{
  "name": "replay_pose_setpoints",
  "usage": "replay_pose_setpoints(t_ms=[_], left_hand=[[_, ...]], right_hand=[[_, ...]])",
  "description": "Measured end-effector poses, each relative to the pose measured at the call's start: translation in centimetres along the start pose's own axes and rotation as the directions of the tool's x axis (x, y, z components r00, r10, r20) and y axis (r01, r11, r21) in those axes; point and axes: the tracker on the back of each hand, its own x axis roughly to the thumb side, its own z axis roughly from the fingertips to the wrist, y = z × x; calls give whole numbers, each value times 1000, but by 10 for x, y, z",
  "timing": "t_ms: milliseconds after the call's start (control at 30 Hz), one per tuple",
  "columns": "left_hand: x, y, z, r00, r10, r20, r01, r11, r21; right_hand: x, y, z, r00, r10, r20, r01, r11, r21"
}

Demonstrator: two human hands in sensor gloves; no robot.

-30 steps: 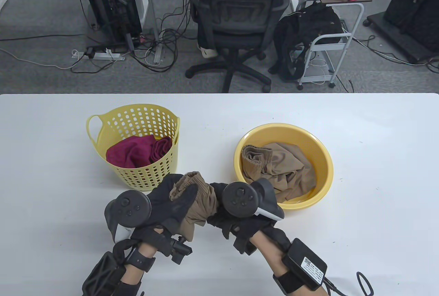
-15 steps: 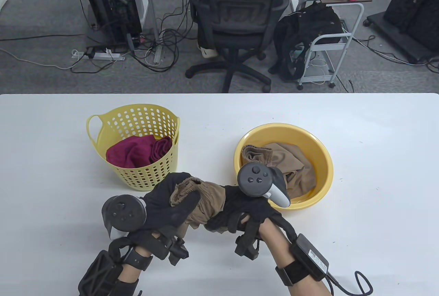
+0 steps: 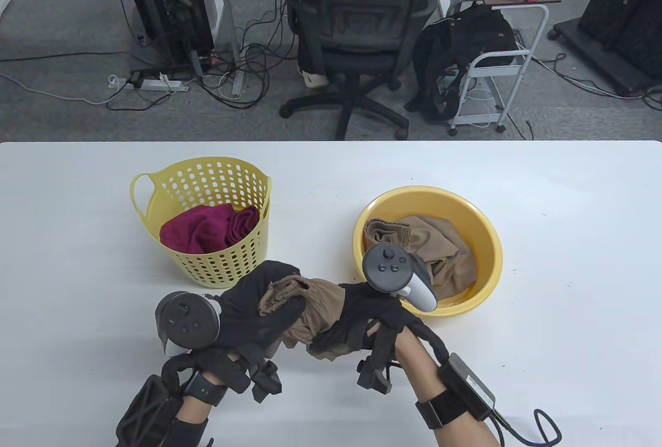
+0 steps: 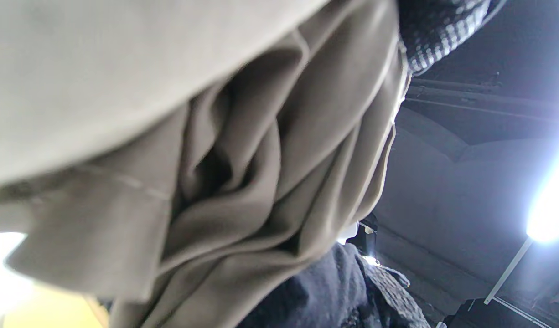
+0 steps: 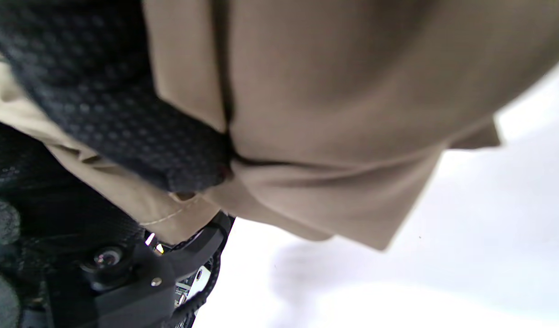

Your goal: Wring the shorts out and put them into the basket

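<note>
A bunched pair of tan shorts (image 3: 315,307) is held above the table's near middle, between both gloved hands. My left hand (image 3: 264,307) grips its left end, fingers curled over the waistband. My right hand (image 3: 362,320) grips the right end, with cloth hanging below the fingers. The tan cloth (image 4: 243,182) fills the left wrist view, and in the right wrist view a gloved finger (image 5: 124,136) presses into the shorts (image 5: 352,114). The yellow perforated basket (image 3: 253,248) stands behind my left hand and holds a crimson garment (image 3: 207,229).
A yellow basin (image 3: 489,240) stands behind my right hand with another tan garment (image 3: 429,250) in it. The white table (image 3: 569,286) stretches to both sides. An office chair (image 3: 357,28) and a cart (image 3: 496,64) stand on the floor beyond the far edge.
My right hand has rolled, so its tracker has swung up toward the basin. My left hand has turned the other way and dropped a little. The shorts between them are twisted tighter.
</note>
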Motion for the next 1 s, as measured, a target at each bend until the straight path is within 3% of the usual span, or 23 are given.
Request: replay_pose_setpoints(t_ms=[733, 1000], left_hand=[[3, 3, -4, 993, -117, -19, 117, 993, -5], [8, 6, -4, 983, -184, -17, 183, 983, -18]], right_hand=[[0, -3, 19, 991, 130, 14, -127, 985, -119], [0, -3, 31, 951, 310, -12, -306, 932, -196]])
